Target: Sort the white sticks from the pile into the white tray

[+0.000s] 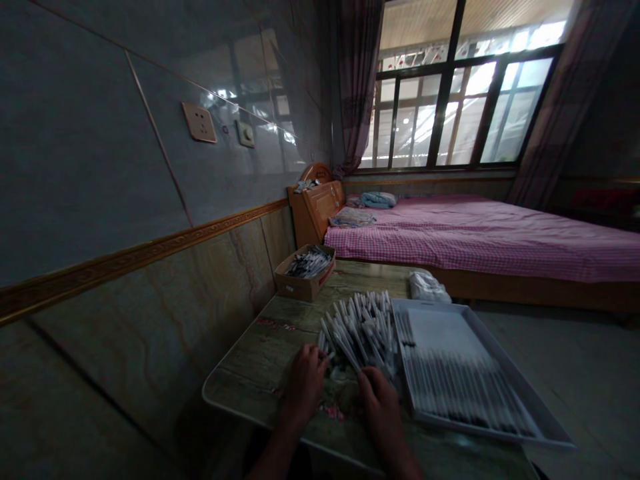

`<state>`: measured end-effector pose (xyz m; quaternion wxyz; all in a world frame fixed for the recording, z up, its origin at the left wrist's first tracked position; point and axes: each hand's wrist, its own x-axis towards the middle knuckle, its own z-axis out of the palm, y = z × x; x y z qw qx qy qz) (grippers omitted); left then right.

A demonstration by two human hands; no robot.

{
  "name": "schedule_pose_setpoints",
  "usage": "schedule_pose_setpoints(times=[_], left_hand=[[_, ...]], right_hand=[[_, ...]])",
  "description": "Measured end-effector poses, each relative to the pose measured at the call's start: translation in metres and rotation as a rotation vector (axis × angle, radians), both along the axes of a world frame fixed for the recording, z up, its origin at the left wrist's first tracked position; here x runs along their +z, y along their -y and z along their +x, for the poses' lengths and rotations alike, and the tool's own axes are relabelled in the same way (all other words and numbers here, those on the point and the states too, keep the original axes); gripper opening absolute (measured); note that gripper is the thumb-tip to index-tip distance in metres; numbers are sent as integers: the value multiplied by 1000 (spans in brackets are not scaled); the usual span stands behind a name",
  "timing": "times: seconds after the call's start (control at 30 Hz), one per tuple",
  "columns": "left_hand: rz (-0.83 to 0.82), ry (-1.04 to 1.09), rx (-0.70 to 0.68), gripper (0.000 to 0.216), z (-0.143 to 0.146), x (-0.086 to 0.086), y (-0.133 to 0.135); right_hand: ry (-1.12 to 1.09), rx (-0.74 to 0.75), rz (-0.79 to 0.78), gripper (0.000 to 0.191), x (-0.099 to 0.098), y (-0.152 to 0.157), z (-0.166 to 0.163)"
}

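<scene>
A heap of slim white pens (367, 323) with dark parts lies on the table in front of me. My right hand (383, 400) is at the heap's near edge, its thumb and fingers closed on the near end of a white pen (346, 347). To the left, my left hand (306, 377) has its fingers curled together at the edge of the heap; what they hold, if anything, is too blurred to make out. Beside the heap on the right, a shallow white tray (520, 373) holds a row of similar pens (460, 387), with several more at its upper left.
At the table's far left, a cardboard box (296, 288) is filled with thin dark and light pieces. Behind the tray sits a crumpled white plastic bag (429, 287). The patterned table (245, 373) stands against a tiled wall, with a bed (475, 240) beyond it.
</scene>
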<state>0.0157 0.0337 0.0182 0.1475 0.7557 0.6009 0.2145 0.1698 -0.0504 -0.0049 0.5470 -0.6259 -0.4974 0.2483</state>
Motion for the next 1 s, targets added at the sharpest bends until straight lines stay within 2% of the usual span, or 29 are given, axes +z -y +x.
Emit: schedule_pose_setpoints(times=[0.23,0.43,0.53,0.67,0.9,1.0], left_hand=[[186,174,-7,12,-6,-20,0],[375,91,-148,17,-4,-26,6],[397,19,-235,21,-1,-23,11],[405,-32,-275,22,0,-22,14],[349,-29,-359,27,5,-21,15],[337,56,-362,27,8,-18,16]], right_hand=[[-15,8,-27,46,-3,-1,0],[-34,20,-57,42,-5,0,0],[-26,14,-44,42,-5,0,-1],[-25,2,-30,41,-6,-1,-1],[-41,-1,-9,42,-3,-1,-1],[-51,3,-3,43,-1,-1,-1]])
